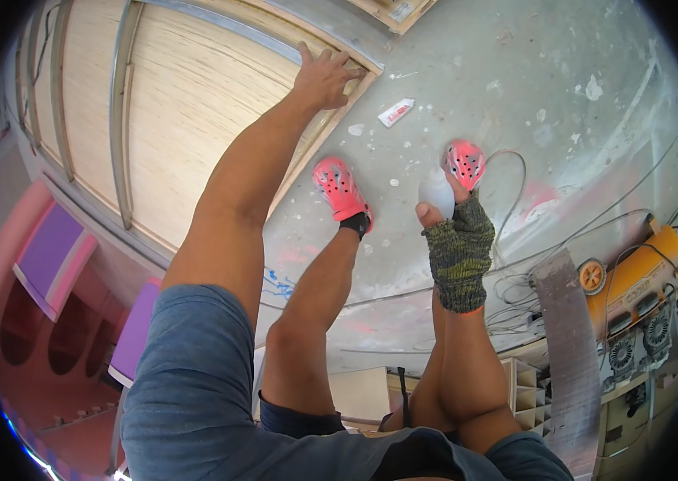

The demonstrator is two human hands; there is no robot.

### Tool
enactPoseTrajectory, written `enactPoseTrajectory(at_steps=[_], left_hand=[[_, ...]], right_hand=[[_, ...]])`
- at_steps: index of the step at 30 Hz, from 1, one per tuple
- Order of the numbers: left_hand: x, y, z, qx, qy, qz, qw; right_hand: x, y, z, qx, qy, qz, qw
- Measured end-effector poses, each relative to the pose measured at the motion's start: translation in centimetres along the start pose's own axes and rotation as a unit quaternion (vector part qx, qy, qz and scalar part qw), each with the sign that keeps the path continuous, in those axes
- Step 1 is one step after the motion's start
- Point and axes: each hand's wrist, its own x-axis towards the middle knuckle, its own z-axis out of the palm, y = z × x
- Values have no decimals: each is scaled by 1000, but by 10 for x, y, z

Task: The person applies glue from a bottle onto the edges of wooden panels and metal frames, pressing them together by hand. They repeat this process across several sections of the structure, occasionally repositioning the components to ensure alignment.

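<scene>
My left hand (324,78) is bare and rests with fingers spread on the corner of a large framed wooden panel (202,104). Slats and a grey metal-looking strip cross the panel's pale plywood. My right hand (461,240) wears a dark green and grey fingerless knitted glove, and its fingers are closed around a smooth white rounded object (437,195). The kind of that object cannot be made out. Beyond the right hand lies a small white tube with red print (396,112) on the floor.
Pink clogs (339,189) are on my feet, on a paint-spotted grey floor (579,120). A yellow machine (635,276) stands at the right, with loose cables (513,301) beside it and a long grey board (567,345). Pink and purple furniture (54,248) is at the left.
</scene>
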Motion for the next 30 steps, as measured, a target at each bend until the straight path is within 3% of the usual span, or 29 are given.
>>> enactPoseTrajectory(at_steps=[12, 15, 24, 28, 30], left_hand=[[-1, -3, 6, 21, 27, 22, 999], [-1, -4, 8, 16, 36, 22, 999], [-9, -11, 3, -36, 33, 32, 998], [-14, -18, 13, -68, 72, 39, 994], [-22, -21, 20, -71, 111, 62, 989]], right_hand=[[0, -2, 9, 48, -7, 16, 999], [1, -7, 8, -10, -10, 28, 1000], [16, -10, 24, 28, 44, -19, 998], [31, -31, 35, -12, 31, -21, 999], [35, -54, 40, -20, 8, 40, 999]])
